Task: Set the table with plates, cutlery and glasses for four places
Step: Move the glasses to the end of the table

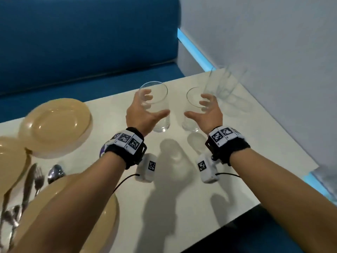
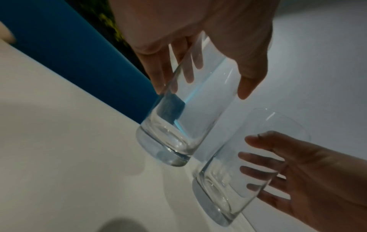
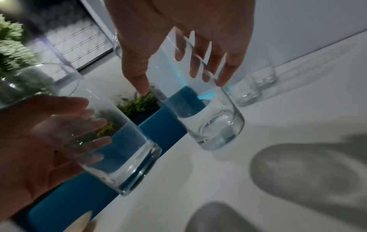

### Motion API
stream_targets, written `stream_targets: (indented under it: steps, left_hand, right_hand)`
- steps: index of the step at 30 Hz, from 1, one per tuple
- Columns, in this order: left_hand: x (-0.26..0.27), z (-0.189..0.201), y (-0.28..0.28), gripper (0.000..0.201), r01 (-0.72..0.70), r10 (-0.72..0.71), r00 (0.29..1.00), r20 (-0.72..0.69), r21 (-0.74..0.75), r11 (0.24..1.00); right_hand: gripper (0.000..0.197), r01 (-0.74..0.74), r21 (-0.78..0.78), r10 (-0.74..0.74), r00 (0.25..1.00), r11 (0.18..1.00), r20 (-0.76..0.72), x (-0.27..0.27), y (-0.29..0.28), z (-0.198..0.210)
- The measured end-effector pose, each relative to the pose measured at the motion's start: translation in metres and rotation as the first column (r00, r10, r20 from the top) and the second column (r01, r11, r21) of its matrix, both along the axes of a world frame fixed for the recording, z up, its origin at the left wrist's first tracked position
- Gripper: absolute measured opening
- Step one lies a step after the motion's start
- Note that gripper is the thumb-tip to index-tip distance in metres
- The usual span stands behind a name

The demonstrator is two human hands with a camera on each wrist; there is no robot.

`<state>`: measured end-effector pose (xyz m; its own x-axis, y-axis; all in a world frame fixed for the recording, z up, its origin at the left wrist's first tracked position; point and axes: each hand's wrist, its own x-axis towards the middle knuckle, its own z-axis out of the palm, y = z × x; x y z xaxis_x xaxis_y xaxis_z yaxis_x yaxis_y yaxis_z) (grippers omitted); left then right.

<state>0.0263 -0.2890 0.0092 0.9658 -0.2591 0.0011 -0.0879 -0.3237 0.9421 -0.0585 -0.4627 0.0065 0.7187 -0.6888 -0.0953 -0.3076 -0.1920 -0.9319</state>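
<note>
**Two clear tumblers on the table, a hand spread around each**

The left glass point(image 1: 155, 106) and the right glass point(image 1: 193, 110) are tall, straight-sided clear tumblers with thick bases, both empty. They stand upright side by side, near each other but apart, on the far middle of the white table point(image 1: 182, 189).

The left hand point(image 1: 141, 111) is spread around the left glass, thumb on the near side and fingers showing through the glass on the far side. The right hand point(image 1: 207, 111) is spread the same way around the right glass. In the wrist views the fingers are fairly straight and gaps show between some fingertips and the glass walls, so neither hand appears to have closed into a grip, though motion blur makes actual contact hard to judge.

Further right, toward the wall, stand more clear glasses point(image 1: 225, 88), blurred. On the left side of the table lie tan plates: one far point(image 1: 54, 127), one at the left edge point(image 1: 11, 157) and one near, partly under the left forearm point(image 1: 107, 218). Between them lie a knife point(image 1: 28, 183), a fork point(image 1: 38, 181) and a spoon point(image 1: 55, 173). A blue bench point(image 1: 82, 42) runs behind the table.
</note>
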Motion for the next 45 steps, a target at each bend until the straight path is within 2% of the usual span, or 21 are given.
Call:
stream_targets:
  steps: [2,5,11,17,22,27,31,39,45]
  left_hand:
    - [-0.006,-0.004,-0.043,0.071,0.058,-0.058,0.998,-0.017,0.025,0.998]
    - [-0.016,-0.012,-0.105,0.071,0.109,-0.106,0.993,-0.052,0.047,0.993]
    - [-0.039,-0.033,-0.206,0.077,0.1,-0.086,0.989,-0.12,0.115,0.988]
    - [-0.048,-0.043,-0.262,0.074,0.051,-0.019,0.987,-0.162,0.192,0.98]
    - [-0.047,-0.044,-0.282,0.076,0.027,0.006,0.991,-0.134,0.24,0.97]
    - [-0.048,-0.046,-0.288,0.084,-0.045,0.065,0.994,-0.088,0.217,0.975]
    - [-0.044,-0.046,-0.289,0.083,-0.099,0.109,0.991,-0.074,0.132,0.986]
    - [-0.034,-0.048,-0.289,0.084,-0.1,0.111,0.99,-0.084,0.128,0.987]
    - [-0.034,-0.052,-0.289,0.083,-0.112,0.124,0.987,-0.1,0.121,0.986]
  right_hand:
    - [0.07,0.078,0.024,-0.077,0.997,0.997,-0.009,-0.009,-0.041,-0.005]
    - [0.069,0.111,0.032,-0.109,0.992,0.993,-0.06,-0.019,-0.102,-0.013]
    - [0.069,0.045,0.042,-0.04,0.993,0.998,-0.113,-0.031,-0.202,-0.032]
    - [0.072,-0.036,0.078,0.042,0.996,0.996,-0.076,-0.026,-0.25,-0.043]
    - [0.075,-0.092,0.105,0.098,0.994,0.99,-0.055,-0.017,-0.265,-0.047]
    - [0.089,-0.147,0.055,0.149,0.988,0.988,-0.031,-0.011,-0.273,-0.052]
    - [0.085,-0.158,0.026,0.158,0.987,0.987,-0.024,-0.005,-0.275,-0.053]
    - [0.085,-0.195,-0.064,0.19,0.979,0.979,-0.079,0.005,-0.278,-0.048]
    - [0.087,-0.211,-0.068,0.203,0.974,0.975,-0.102,0.007,-0.276,-0.045]
